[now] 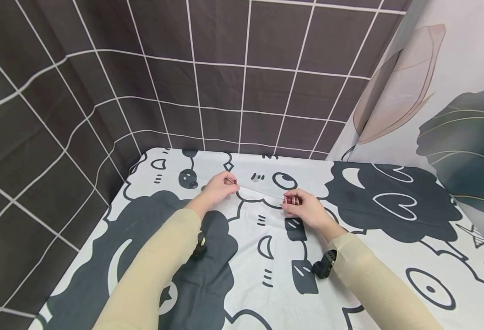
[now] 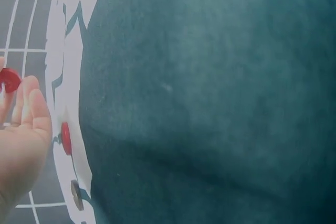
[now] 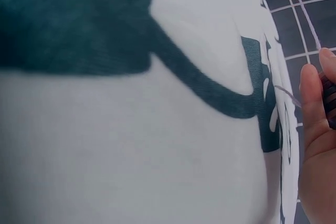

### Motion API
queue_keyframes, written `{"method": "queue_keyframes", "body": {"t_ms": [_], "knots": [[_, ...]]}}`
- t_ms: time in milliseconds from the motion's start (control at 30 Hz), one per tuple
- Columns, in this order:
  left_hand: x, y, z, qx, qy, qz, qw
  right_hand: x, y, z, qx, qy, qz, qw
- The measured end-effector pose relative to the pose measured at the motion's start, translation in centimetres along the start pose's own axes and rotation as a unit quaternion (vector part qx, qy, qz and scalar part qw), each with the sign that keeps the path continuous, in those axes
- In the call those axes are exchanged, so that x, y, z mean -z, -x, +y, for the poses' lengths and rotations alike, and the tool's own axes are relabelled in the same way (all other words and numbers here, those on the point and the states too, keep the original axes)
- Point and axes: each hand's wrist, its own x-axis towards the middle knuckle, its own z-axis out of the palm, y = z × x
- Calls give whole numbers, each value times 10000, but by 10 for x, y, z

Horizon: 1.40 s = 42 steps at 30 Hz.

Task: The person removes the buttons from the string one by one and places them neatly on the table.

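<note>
Cord [image 3: 308, 19], thin, pale and thread-like, is running nearly straight between the two hands, above a white cloth printed with dark cloud shapes [image 1: 246, 293]. On the left and slightly farther away, the left hand [image 1: 219, 187] is pinching a small, round, red disc [image 2: 10, 80] at one end of the line. On the right and a little nearer, the right hand [image 1: 307, 210] is gripping a rounded piece with red and pale stripes [image 1: 292, 200], its fingers curling round it. A short loose strand [image 3: 287, 94] is sticking out beside that thumb and finger.

Doing this well is probably calling for a light, even pull: slack is inviting tangles, while tugging is risking the disc's slipping. The disc is looking smooth and hard, the striped piece ridged, the cord soft. Beyond, a dark, white-gridded fabric [image 1: 219, 87] is hanging in folds.
</note>
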Motion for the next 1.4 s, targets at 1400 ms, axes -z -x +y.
{"method": "queue_keyframes", "body": {"t_ms": [1400], "knots": [[3, -1, -8, -857, -3608, -203, 9285, 8, 5, 7, 241, -220, 271, 9991]]}}
